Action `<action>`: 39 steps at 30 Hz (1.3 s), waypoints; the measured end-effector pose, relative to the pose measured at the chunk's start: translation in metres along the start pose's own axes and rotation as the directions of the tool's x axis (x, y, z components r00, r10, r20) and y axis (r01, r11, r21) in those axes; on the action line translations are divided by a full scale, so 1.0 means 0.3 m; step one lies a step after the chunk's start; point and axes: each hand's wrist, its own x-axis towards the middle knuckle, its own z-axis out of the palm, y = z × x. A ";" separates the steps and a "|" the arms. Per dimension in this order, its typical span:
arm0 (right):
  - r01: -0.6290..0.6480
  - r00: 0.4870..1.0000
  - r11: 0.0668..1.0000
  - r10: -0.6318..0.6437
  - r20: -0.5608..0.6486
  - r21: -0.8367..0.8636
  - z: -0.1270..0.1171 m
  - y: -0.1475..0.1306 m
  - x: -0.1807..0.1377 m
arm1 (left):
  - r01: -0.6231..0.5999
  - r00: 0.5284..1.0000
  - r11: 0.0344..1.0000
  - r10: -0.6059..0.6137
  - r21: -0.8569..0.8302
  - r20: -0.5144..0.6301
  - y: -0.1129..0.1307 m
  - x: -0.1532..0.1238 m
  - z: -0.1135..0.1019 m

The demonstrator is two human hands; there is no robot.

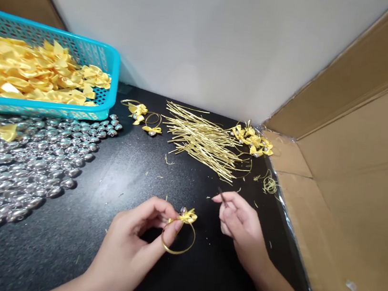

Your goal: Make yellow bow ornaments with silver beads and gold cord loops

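My left hand (138, 234) pinches a small yellow ribbon bow (187, 216) tied to a gold cord loop (177, 242), with a silver bead at the knot. The loop hangs below my fingers over the black table (101, 190). To its right my right hand (240, 224) is closed on a thin dark tool (222, 195) whose tip points up and left. The two hands are a short way apart.
A turquoise basket (109, 80) of yellow bows stands at the back left. Several silver beads (21, 164) cover the table's left. A bundle of gold cords (204, 139) lies at the back, with finished bow loops (252, 141) beside it and two more (145, 119) left. A cardboard box (354, 187) borders the right.
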 end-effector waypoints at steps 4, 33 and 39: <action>0.059 0.997 0.998 -0.059 0.053 -0.011 0.004 0.015 0.017 | 0.001 0.998 1.000 -0.001 0.008 0.070 0.002 -0.006 -0.009; 0.399 0.898 0.829 -0.439 -0.015 -0.391 0.026 0.004 0.017 | 0.081 0.927 0.976 -0.149 0.202 0.346 0.040 0.060 -0.071; 0.594 0.741 0.623 -0.670 0.046 -0.509 0.021 -0.005 0.009 | -0.136 0.965 0.871 0.009 0.472 0.261 0.041 0.069 -0.079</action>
